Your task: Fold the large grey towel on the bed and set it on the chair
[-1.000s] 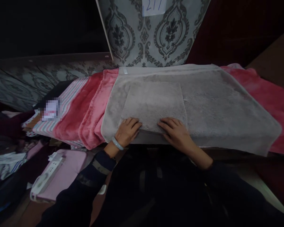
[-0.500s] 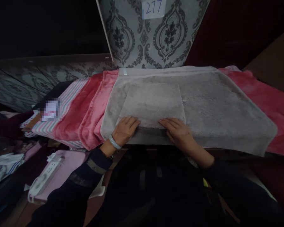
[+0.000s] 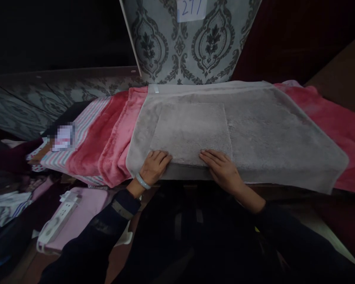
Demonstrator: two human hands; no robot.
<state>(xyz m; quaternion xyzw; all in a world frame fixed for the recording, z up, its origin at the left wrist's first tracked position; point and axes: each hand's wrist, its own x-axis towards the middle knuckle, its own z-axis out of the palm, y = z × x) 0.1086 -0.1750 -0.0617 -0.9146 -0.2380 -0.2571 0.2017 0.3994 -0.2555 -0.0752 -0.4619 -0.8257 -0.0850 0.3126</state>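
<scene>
Fingers point(image 3: 163, 158) of both your hands are bent and held close together, tips resting along the near edge of the cloth point(image 3: 192, 128); whether your thumbs pinch that edge from below cannot be told, so a firm hold is not confirmed. The cloth lies flat on the left half of the blanket point(image 3: 281, 134), close to the blanket's near side; it is unclear whether it is a separate piece or a folded part of the blanket. For sound work at this edge, you should press evenly with both hands and keep the cloth's two near corners level. A one-sided pull would probably skew it, and the plush may drag the blanket underneath along, so light, matched pressure is advised. As to pose, your left hand point(image 3: 154, 165) is set palm down at the cloth's near left corner, its bracelet point(image 3: 142, 181) over the blanket's near edge. Your right hand point(image 3: 221, 167) is set near the opposite corner, its forearm crossing the blanket's near edge at a slant. Both hands are well apart, leaving the middle of the cloth's edge exposed. Left of the blanket lies a pink throw point(image 3: 121, 146).
</scene>
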